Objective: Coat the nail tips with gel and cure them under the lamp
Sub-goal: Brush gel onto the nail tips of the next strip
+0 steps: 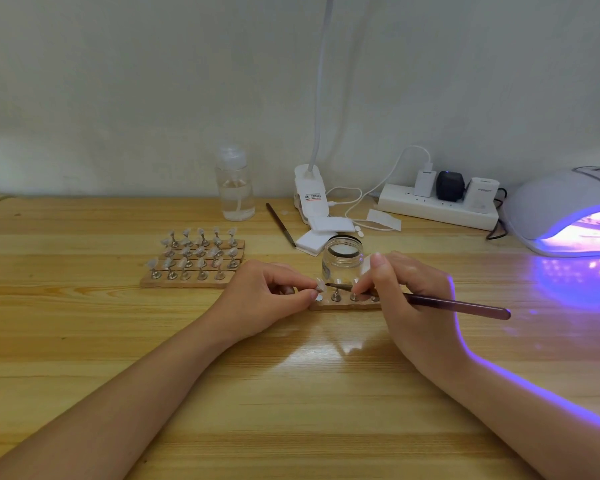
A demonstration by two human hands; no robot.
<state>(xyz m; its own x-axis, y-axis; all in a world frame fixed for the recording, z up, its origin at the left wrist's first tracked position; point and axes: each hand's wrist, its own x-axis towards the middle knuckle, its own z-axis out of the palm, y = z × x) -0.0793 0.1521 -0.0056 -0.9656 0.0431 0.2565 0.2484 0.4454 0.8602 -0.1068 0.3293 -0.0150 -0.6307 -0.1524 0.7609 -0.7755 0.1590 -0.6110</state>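
A nail tip [319, 285] on its stand is pinched by the left hand [267, 292], apparently to steady it, near the table [291, 393] centre. A brush [430, 301] is gripped by the right hand [409, 289], bristles meeting the tip. The lit lamp [561, 209] waits far right.

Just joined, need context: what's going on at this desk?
A person is brushing gel onto nail tips. The left hand pinches one nail tip on its stand; the right hand holds a brush with its bristles at that tip. More tips stand on the wooden strip between the hands, in front of an open jar. The curing lamp on the right is lit purple.
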